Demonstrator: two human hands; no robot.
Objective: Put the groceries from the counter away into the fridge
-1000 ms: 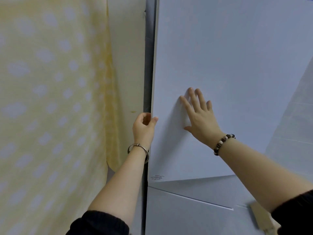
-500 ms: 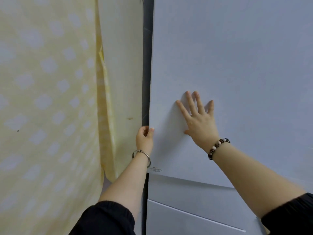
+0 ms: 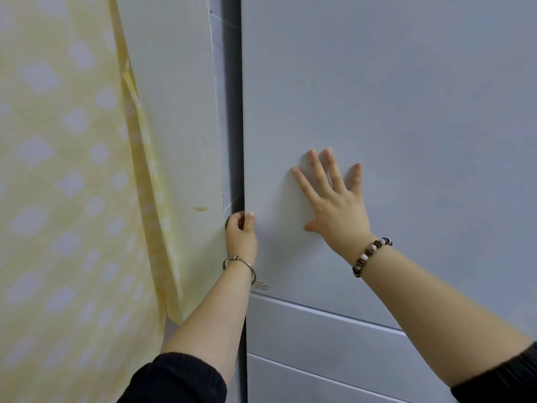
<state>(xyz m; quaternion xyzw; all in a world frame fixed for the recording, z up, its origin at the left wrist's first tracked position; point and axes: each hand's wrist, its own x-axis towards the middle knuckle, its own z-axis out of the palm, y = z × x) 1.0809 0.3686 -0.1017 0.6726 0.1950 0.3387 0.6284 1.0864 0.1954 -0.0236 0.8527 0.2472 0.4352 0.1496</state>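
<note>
Fridge door (image 3: pixel 406 112) sits nearer flush with the drawers (image 3: pixel 319 330) below than a second ago, left hand (image 3: pixel 241 237) curled round its left edge, right hand (image 3: pixel 337 210) flat on its front, fingers spread, yellow spotted cloth (image 3: pixel 58 170) hanging at left.

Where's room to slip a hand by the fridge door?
Narrow dark gap between pale grey fridge door and cream wall panel is free above the left hand, which grips the door edge. Right hand lies flat on the door.
</note>
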